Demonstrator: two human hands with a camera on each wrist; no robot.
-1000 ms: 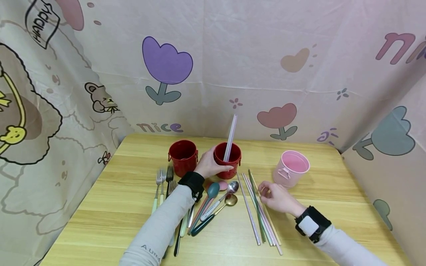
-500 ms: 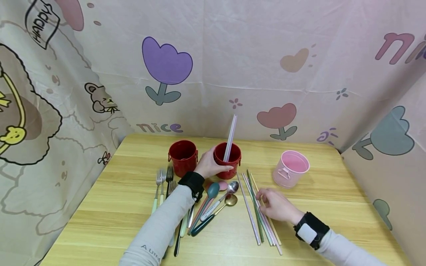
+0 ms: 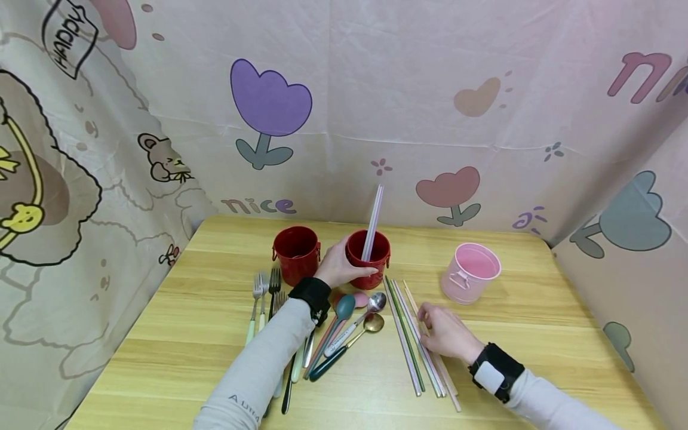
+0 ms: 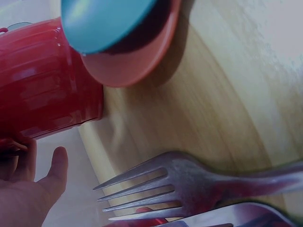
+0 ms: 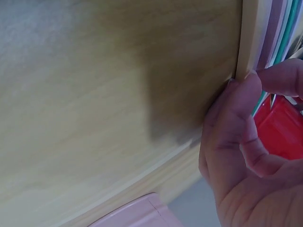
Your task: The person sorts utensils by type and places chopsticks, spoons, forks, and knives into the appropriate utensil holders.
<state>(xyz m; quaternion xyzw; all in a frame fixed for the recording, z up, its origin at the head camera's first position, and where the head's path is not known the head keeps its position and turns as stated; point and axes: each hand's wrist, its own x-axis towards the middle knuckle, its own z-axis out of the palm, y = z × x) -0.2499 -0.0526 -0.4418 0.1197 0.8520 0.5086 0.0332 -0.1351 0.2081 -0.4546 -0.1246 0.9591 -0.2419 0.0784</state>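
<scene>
My left hand [image 3: 344, 267] grips a red bucket [image 3: 368, 282] by its side, thumb across its front. Pale lilac chopsticks [image 3: 374, 218] stand tilted inside it. In the left wrist view the fingers lie at the lower edge of this red bucket [image 4: 45, 78]. My right hand [image 3: 447, 334] is down at the loose chopsticks on the table. Its thumb and forefinger pinch a wooden chopstick [image 5: 250, 35] at the edge of the bunch. Beside it lie pink and white ones, with a green chopstick [image 3: 405, 325] further left. The hand hides part of the bunch.
Another red bucket [image 3: 297, 272] stands on the left, a pink bucket [image 3: 464, 289] on the right. Several forks [image 3: 257, 289] and spoons, including a teal spoon [image 3: 344, 307] and a gold spoon [image 3: 373, 323], lie between the arms. A printed cloth hangs behind the table.
My right hand has come down and nearer to me onto the chopsticks. The green chopstick has shifted left, apart from the pale ones. The left hand has stayed on the red bucket.
</scene>
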